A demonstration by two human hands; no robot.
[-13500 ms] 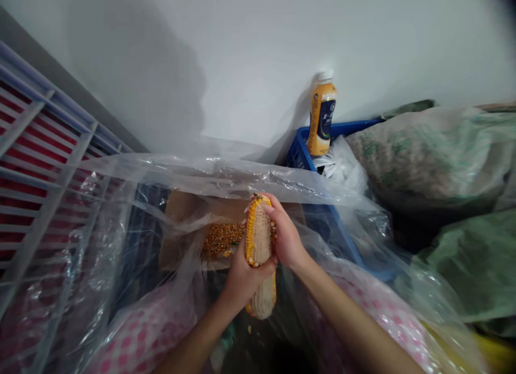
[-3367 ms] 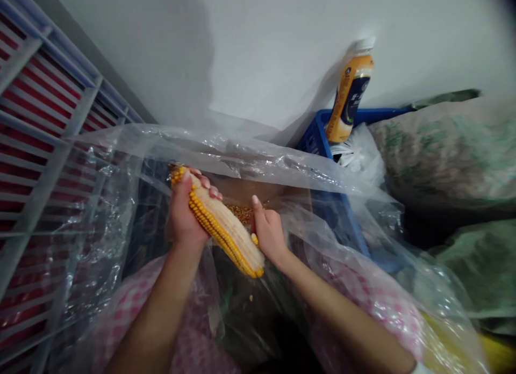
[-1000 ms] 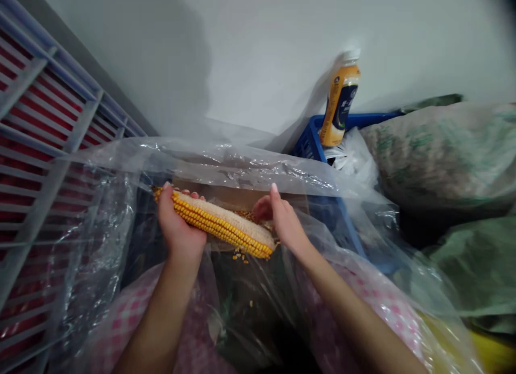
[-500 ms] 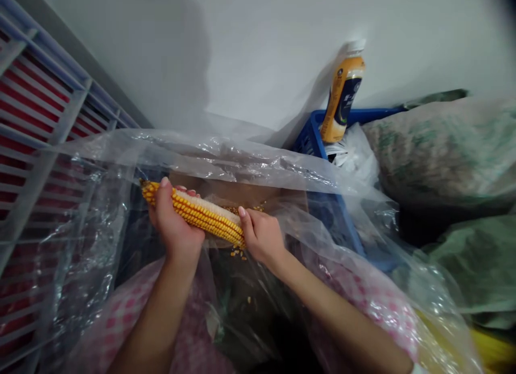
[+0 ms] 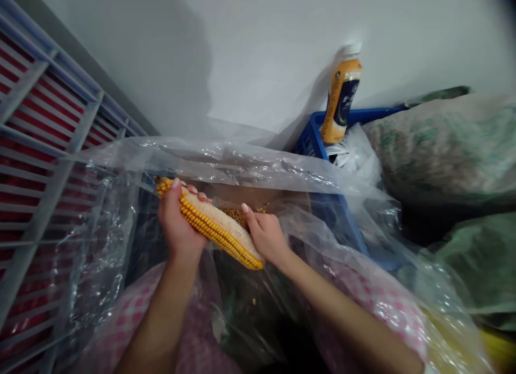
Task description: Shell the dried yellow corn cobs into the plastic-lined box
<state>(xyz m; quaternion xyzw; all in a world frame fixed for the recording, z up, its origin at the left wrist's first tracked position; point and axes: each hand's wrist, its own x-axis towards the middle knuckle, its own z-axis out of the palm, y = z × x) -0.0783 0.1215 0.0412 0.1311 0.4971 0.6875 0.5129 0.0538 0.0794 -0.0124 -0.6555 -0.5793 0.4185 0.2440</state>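
A yellow corn cob [image 5: 220,235] lies slantwise between my hands, its dark-tipped end at the upper left. Along its upper side a pale strip is bare of kernels, while rows of kernels remain on the lower side. My left hand [image 5: 181,221] is wrapped round the upper-left part, thumb on top. My right hand [image 5: 268,234] grips the lower-right end, with its thumb raised beside the bare strip. Behind the cob, loose kernels [image 5: 236,215] lie in a heap inside a clear plastic bag [image 5: 282,167]. The fingers under the cob are partly hidden.
On the left stands a slatted plastic crate [image 5: 60,132] with red behind it. A yellow bottle [image 5: 342,94] leans on the wall in a blue basket [image 5: 316,129]. Full sacks [image 5: 447,143] are at the right. Pink checked cloth [image 5: 141,309] covers my legs under the plastic.
The cob has turned so more of its bare strip shows, and it has shifted slightly right and down. My right thumb has lifted from the kernels. Kernels falling below the cob are gone from view.
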